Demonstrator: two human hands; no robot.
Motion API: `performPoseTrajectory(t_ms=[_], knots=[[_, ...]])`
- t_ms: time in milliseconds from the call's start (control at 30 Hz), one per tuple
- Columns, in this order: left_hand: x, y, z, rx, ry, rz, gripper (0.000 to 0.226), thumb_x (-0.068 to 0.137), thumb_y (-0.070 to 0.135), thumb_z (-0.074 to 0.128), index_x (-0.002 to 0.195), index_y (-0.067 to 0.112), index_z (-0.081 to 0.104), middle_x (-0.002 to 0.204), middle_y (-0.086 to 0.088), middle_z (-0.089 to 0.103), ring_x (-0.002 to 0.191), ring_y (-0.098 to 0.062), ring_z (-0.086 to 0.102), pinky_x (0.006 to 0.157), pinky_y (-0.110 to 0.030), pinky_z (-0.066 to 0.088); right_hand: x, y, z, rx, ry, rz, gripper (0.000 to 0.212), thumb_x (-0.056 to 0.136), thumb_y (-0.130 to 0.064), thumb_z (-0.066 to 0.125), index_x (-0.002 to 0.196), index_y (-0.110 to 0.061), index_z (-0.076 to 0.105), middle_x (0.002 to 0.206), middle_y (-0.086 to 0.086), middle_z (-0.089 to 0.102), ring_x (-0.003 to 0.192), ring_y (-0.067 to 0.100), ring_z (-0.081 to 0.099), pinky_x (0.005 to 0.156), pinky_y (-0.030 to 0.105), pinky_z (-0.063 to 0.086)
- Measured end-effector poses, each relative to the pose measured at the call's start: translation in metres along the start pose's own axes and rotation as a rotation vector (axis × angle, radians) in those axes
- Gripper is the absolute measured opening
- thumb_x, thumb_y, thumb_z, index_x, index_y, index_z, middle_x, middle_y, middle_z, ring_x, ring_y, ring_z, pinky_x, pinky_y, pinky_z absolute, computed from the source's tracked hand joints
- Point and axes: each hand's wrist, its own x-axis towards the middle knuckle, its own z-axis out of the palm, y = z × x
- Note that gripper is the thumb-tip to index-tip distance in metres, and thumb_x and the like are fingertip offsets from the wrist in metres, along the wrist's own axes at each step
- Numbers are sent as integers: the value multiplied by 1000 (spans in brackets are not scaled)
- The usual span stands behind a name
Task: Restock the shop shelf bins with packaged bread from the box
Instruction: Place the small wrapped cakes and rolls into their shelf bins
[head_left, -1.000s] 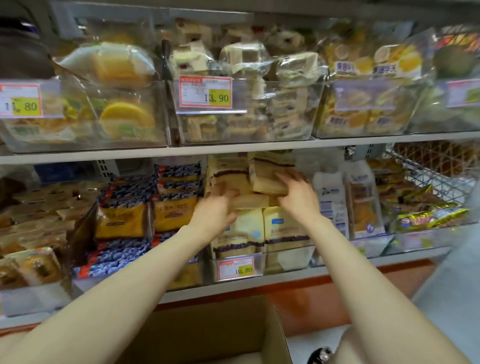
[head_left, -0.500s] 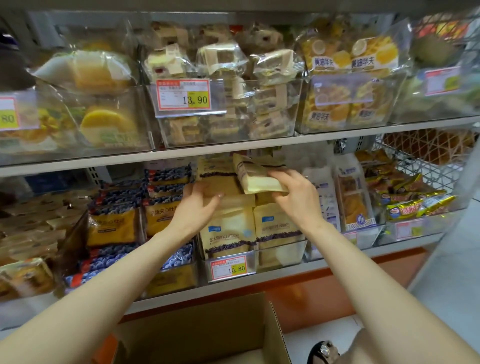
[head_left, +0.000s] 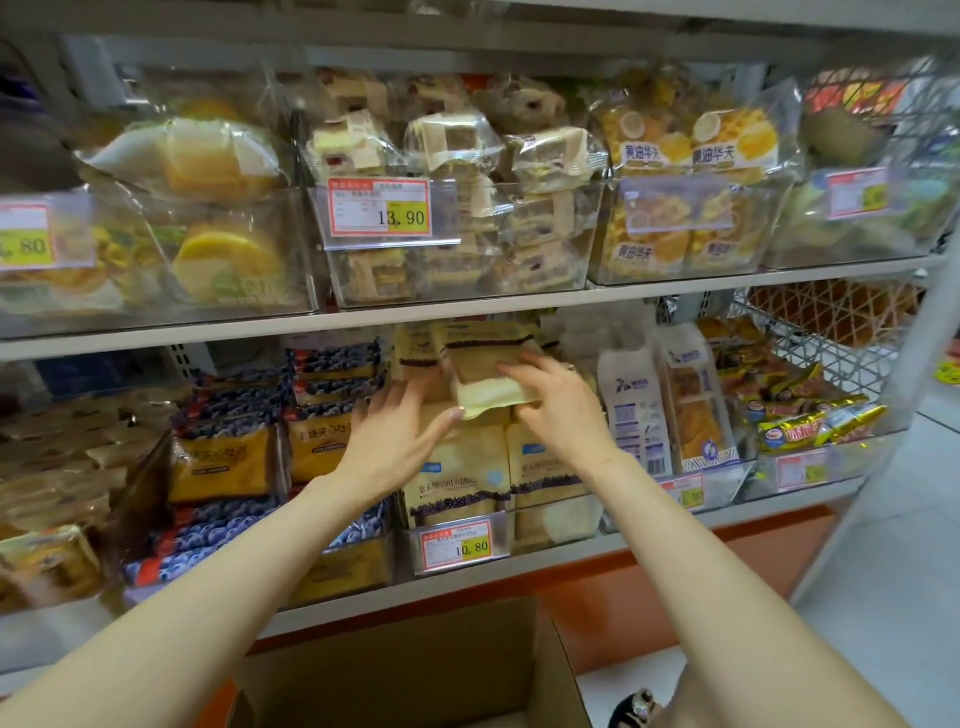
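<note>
My right hand (head_left: 558, 410) grips a cream packaged bread (head_left: 485, 382) with a dark band, held tilted above the clear bin (head_left: 550, 525) on the lower shelf. That bin, tagged 10.80, holds several upright packs of the same bread (head_left: 457, 480). My left hand (head_left: 397, 441) is spread with straight fingers, its fingertips touching the lower left edge of the held pack. The open cardboard box (head_left: 415, 670) stands below the shelf at the bottom middle; its inside is hidden.
Left of the bin stand blue-and-yellow bread packs (head_left: 228, 462); to the right are white bags (head_left: 636, 415) and a wire basket (head_left: 826, 343) of snacks. The upper shelf (head_left: 467, 312) close above carries clear bins of cakes (head_left: 467, 239). Pale floor lies at right.
The right hand has pulled the bread pack forward and tipped it flatter over the bin. The left hand has shifted right, from the stacked packs to the held pack's edge.
</note>
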Motion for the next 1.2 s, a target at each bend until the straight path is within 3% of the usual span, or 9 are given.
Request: performPoseTrajectory(t_ms=[67, 133, 333, 567, 733, 867, 1000, 1133, 1200], knots=[[6, 8, 4, 162, 24, 84, 73, 84, 70, 31, 138, 22, 37, 145, -3, 38, 139, -23, 24, 116, -51, 9, 0, 17, -11, 18, 60, 55, 52, 82, -4, 58, 128, -27, 59, 139, 4, 51, 126, 25, 46, 107, 35, 34], [16, 24, 9, 209, 23, 169, 60, 90, 56, 41, 139, 21, 36, 147, -1, 36, 142, -20, 18, 116, -51, 1, -2, 33, -21, 56, 131, 88, 51, 80, 0, 60, 125, -24, 62, 134, 6, 55, 124, 25, 48, 106, 32, 34], [69, 73, 37, 205, -163, 193, 53, 91, 42, 49, 137, 19, 39, 142, -5, 42, 138, -24, 26, 115, -54, 3, -24, 72, -44, -11, 207, -27, 61, 70, 12, 64, 119, -23, 66, 128, 7, 58, 120, 27, 48, 96, 10, 23], [108, 75, 55, 346, -296, 90, 51, 86, 49, 53, 127, 20, 49, 133, -3, 49, 129, -27, 37, 113, -58, 5, -38, 108, -59, -78, 297, -81, 63, 62, 17, 71, 114, -19, 69, 124, 11, 60, 116, 33, 52, 100, 38, 37], [119, 76, 52, 416, -330, 4, 45, 90, 27, 46, 133, 14, 45, 137, -8, 47, 135, -29, 32, 112, -62, 2, -39, 114, -59, -55, 325, -54, 63, 63, 19, 67, 114, -19, 69, 125, 9, 60, 117, 32, 51, 98, 32, 35], [115, 75, 49, 325, -324, 60, 53, 88, 39, 52, 137, 22, 42, 146, -6, 36, 140, -30, 22, 113, -62, 2, -31, 106, -51, -6, 324, -55, 63, 64, 19, 66, 114, -18, 69, 125, 9, 60, 117, 31, 52, 98, 18, 30], [85, 57, 35, 213, -198, 100, 67, 84, 55, 53, 142, 27, 32, 156, -4, 14, 144, -32, 5, 113, -61, 0, -20, 93, -37, 27, 264, -60, 60, 67, 16, 63, 115, -19, 68, 124, 11, 60, 116, 31, 52, 98, 22, 31], [47, 26, 21, 241, -138, 87, 70, 85, 63, 45, 145, 34, 24, 156, -2, 11, 144, -31, 4, 113, -61, 1, -7, 75, -21, 106, 171, -51, 51, 71, 11, 57, 114, -14, 69, 123, 14, 60, 116, 32, 52, 102, 44, 40], [34, 10, 18, 271, -150, 100, 70, 84, 70, 36, 145, 37, 25, 157, 0, 11, 145, -29, 2, 113, -61, 1, 0, 64, -15, 138, 94, -21, 47, 74, -2, 50, 116, -15, 68, 127, 13, 58, 120, 31, 50, 106, 39, 35]])
